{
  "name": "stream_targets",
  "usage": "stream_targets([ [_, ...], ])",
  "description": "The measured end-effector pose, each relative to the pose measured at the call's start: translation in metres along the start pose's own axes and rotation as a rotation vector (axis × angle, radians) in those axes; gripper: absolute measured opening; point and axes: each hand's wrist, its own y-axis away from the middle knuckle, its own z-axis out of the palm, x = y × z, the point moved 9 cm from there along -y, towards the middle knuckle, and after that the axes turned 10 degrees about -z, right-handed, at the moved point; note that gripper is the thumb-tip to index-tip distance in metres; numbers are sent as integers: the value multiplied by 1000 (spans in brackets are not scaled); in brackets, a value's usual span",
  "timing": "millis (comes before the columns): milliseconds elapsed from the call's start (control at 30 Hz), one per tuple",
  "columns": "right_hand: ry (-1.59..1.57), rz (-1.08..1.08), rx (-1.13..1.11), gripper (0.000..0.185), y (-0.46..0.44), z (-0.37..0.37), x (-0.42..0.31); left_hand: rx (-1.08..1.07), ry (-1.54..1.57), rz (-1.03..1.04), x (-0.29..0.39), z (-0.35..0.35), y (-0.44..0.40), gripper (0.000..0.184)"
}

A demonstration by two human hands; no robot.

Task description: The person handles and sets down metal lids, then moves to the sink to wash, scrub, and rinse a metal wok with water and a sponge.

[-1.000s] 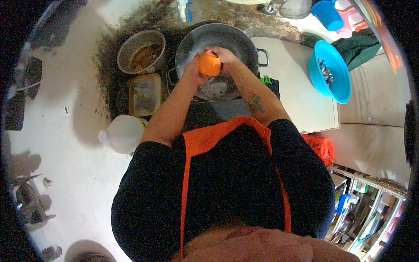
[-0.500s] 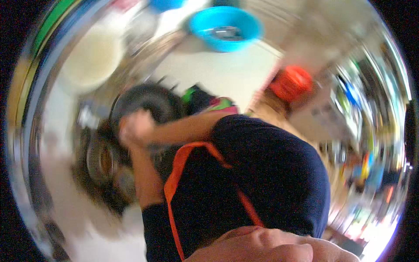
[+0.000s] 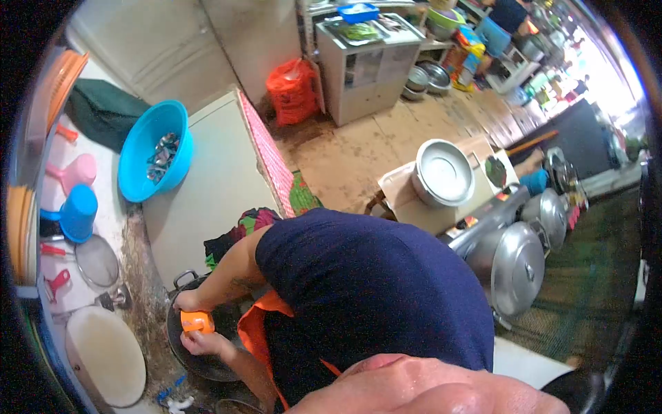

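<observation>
A well-used, crowded working kitchen, perhaps one that cooks in quantity.
A wok point(image 3: 200, 368) sits at the cooking spot beside a sooty, stained surface point(image 3: 146, 286), with a mesh strainer point(image 3: 96, 261), a blue dipper point(image 3: 77, 214) and a round chopping board point(image 3: 107, 355) near it; a turquoise basin point(image 3: 131, 159) stands on the pale bench point(image 3: 214, 165). Across the worn floor point(image 3: 386, 138) are large lidded metal pots point(image 3: 514, 272), stacked metal bowls point(image 3: 436, 74) and a cabinet point(image 3: 369, 76) topped with trays of greens point(image 3: 358, 32).
</observation>
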Motion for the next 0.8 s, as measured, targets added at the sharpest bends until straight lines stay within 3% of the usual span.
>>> stream_targets([
  [33,460,-194,-101,31,-6,5,-9,11,-29,18,4,4,-1,28],
  [67,931,-378,-203,31,-8,15,-13,93,-299,271,11,4,-12,28],
  [100,918,-653,42,29,5,19,-33,74,-293,268,10,12,-10,28],
  [167,416,-375,106,30,-3,-6,-5,-32,-230,261,8,29,-6,28],
  [200,-27,-57,4,30,7,-9,5,-76,-203,255,9,34,-1,27],
  [267,-132,49,164,29,24,-22,2,-152,-162,239,8,32,4,27],
  [333,116,-41,10,30,23,-7,8,84,-194,343,-7,6,-4,24],
  [367,248,-87,-66,31,23,-3,11,-5,-496,364,-20,9,-20,21],
  [400,682,-367,430,35,20,-15,7,-2,-496,359,-23,5,-18,21],
  [467,912,-532,214,38,18,14,-4,-158,72,-183,-63,-4,-29,21],
  [500,1135,-770,36,37,2,25,-6,-123,184,-266,-71,-9,-30,26],
  [533,486,-344,103,35,-25,-4,18,-79,300,-344,-80,-16,-31,32],
  [600,649,-528,-93,36,18,18,-39,-232,789,-473,-52,14,-7,43],
  [667,807,-533,191,38,13,16,-35,-116,861,-594,-71,1,-7,47],
  [767,1076,-500,51,37,2,39,-33,17,804,-674,-151,-49,-26,42],
  [800,1167,-532,-6,33,-3,51,-26,-77,496,-336,-141,-57,-25,42],
])
